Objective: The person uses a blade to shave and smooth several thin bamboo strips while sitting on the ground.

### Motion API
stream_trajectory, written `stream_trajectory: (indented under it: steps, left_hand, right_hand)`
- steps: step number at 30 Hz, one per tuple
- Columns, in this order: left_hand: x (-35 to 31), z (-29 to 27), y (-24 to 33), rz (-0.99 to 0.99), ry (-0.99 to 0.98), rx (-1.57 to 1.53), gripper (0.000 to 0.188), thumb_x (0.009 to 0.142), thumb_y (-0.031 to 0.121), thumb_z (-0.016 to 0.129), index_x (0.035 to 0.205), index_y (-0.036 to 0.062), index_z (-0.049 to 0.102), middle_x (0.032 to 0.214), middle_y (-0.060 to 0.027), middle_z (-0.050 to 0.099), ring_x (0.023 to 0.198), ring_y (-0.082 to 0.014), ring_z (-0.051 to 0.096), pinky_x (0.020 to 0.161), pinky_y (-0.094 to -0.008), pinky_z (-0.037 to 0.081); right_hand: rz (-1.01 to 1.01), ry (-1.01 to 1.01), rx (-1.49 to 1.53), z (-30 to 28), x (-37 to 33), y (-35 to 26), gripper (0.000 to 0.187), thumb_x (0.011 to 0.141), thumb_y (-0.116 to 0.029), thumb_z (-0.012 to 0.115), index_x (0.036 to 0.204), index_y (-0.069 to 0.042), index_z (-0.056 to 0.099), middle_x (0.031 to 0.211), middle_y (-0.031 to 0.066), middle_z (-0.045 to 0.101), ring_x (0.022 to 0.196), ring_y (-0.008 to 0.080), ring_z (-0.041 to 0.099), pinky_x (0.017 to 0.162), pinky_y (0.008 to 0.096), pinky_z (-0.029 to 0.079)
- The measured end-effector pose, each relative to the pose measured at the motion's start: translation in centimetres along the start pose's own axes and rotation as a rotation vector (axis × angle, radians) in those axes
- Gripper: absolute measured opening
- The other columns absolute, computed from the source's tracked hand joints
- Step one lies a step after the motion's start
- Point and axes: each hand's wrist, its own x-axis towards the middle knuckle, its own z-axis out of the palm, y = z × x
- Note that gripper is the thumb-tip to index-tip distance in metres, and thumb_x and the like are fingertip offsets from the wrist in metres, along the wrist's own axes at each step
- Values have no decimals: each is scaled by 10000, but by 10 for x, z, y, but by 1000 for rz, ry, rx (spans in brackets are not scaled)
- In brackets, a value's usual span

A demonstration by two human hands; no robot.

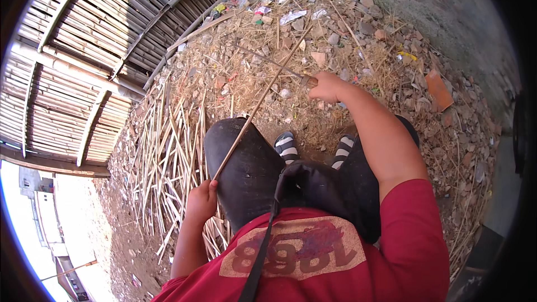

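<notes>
My left hand [200, 204] is closed around the near end of a long, thin bamboo stick [246, 126], beside my left knee. The stick slants up and away to the right, passing over that knee. Out beyond my knees, my right hand [327, 87] grips the wooden handle of a long, narrow-bladed knife [263, 57]. Its dark blade points to the far left and crosses the stick; whether the two touch, I cannot tell. A loose heap of split bamboo strips [162, 162] lies on the ground to the left of my left leg.
A bamboo-slat panel [84, 50] stands at the left, and a rough wall [414, 0] rises at the far right. Rubble, straw and plastic litter [263, 10] cover the ground. An orange brick piece [439, 90] lies to the right. My striped sandals [287, 147] show between my knees.
</notes>
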Motion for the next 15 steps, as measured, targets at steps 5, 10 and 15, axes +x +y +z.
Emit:
stream_trajectory:
  steps: [5, 10, 15]
  left_hand:
    - [2, 4, -2, 3, -4, -18, 396, 1047, 319, 472, 828, 4, 573, 697, -271, 604, 695, -497, 597, 616, -549, 438]
    - [5, 0, -3, -6, -12, 9, 410, 1049, 324, 459, 822, 4, 576, 701, -269, 610, 702, -499, 597, 621, -558, 443]
    - [0, -10, 7, -65, -74, -43, 408, 1043, 330, 470, 847, -4, 598, 729, -282, 619, 726, -508, 599, 646, -562, 448]
  right_hand:
    - [-370, -163, -283, 36, -21, -44, 370, 689, -269, 705, 961, -17, 700, 884, 195, 708, 861, 358, 688, 731, 441, 538]
    - [-28, -54, -49, 5, 3, 0, 331, 695, -267, 728, 874, 3, 659, 777, 170, 682, 689, 295, 652, 641, 416, 505]
    - [-208, -95, -177, 30, -14, -32, 375, 698, -266, 720, 971, -12, 683, 872, 189, 701, 797, 328, 673, 707, 418, 524]
